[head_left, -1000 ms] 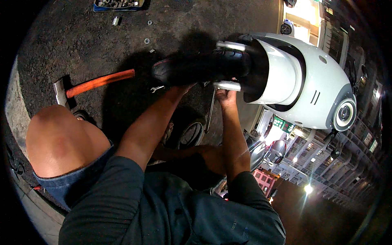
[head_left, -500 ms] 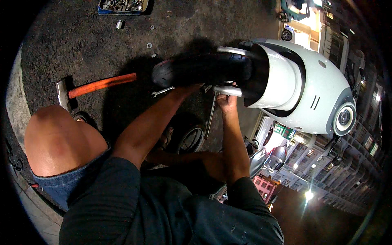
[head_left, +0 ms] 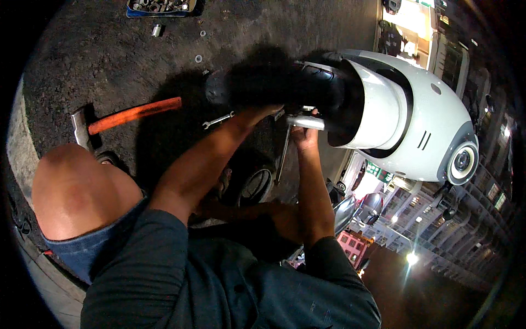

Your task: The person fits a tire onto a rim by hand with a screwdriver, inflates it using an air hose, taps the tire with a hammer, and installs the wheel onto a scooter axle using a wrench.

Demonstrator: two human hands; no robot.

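Note:
A white scooter (head_left: 438, 109) is at the right, its black front wheel (head_left: 263, 88) pointing to the left. The wheel looks dark and smeared. My right hand (head_left: 304, 137) is closed round the silver fork leg (head_left: 306, 122) on the wheel's near side, with a fingertip showing beyond it. Under the near side of the wheel reaches my left hand (head_left: 271, 109); its fingers are hidden there. A long thin metal bar (head_left: 283, 154) slants down from beside the fork leg, near my right wrist. Past my left forearm lies an open-ended wrench (head_left: 218, 120) on the ground.
A hammer with an orange handle (head_left: 134, 115) lies at the left, beside my knee. A blue tray (head_left: 159, 13) of small metal parts stands at the far edge, with a silver socket-like cylinder (head_left: 156, 30) and a washer (head_left: 198, 58) nearby. Near my foot is a round dark ring-shaped thing (head_left: 256, 185).
The far fork leg looks darker and shifted, and the wheel is more blurred. My left hand has moved slightly right, further under the wheel. My right hand keeps its place on the fork leg.

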